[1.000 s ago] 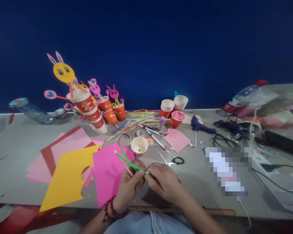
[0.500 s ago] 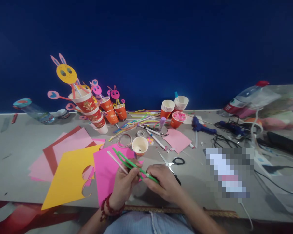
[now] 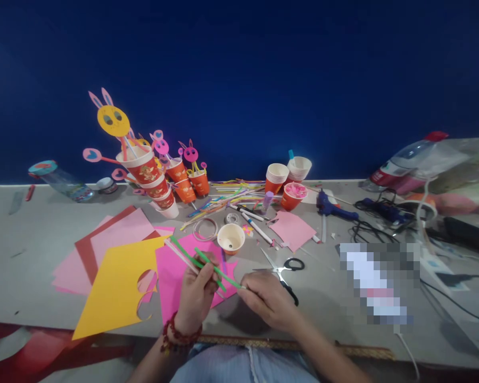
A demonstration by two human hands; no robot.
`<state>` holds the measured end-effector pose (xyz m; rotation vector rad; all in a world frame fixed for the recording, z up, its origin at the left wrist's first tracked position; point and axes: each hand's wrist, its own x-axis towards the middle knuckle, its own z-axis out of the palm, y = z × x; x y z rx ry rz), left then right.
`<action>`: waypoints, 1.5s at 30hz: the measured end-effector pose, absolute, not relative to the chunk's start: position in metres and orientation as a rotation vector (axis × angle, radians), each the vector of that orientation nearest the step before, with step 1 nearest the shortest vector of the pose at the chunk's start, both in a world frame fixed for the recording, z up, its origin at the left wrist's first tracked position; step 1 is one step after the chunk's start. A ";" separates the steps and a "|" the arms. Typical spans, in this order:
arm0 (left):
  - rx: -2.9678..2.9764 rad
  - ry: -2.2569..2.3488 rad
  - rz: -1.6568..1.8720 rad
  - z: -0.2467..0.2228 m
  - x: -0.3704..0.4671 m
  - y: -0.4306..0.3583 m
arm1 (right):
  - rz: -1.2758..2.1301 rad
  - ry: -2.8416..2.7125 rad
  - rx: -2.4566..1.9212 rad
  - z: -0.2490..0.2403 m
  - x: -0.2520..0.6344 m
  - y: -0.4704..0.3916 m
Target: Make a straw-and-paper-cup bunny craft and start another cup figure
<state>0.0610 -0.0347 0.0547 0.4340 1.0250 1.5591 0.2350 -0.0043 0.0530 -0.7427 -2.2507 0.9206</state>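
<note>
My left hand (image 3: 193,298) is closed around green pipe cleaners (image 3: 228,279) and a thin white stick (image 3: 178,252), which pokes out past the fingers at the upper left. With its fingertips, my right hand (image 3: 269,299) pinches the lower right end of one green pipe cleaner, stretched between the hands. Beneath my left hand lies a bright pink paper sheet (image 3: 170,290). A paper cup (image 3: 231,239) with a small hole in its bottom stands just beyond the hands. Open scissors (image 3: 280,270) lie beside my right hand.
Stacked cups with a yellow rabbit face (image 3: 113,121) stand at the back left, near yellow paper (image 3: 107,287). Loose pipe cleaners (image 3: 219,202) lie at the back middle. Right of them are a blue glue gun (image 3: 337,207), black cables, a bottle (image 3: 403,159) and a blurred-out device (image 3: 375,287).
The green pipe cleaners have shifted left and straightened between my hands. My right fingers have slid to the end of one. My left hand has moved slightly left.
</note>
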 end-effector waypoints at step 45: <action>1.709 1.269 0.932 0.065 0.039 -0.046 | 1.654 -1.818 -0.857 0.057 0.241 -0.005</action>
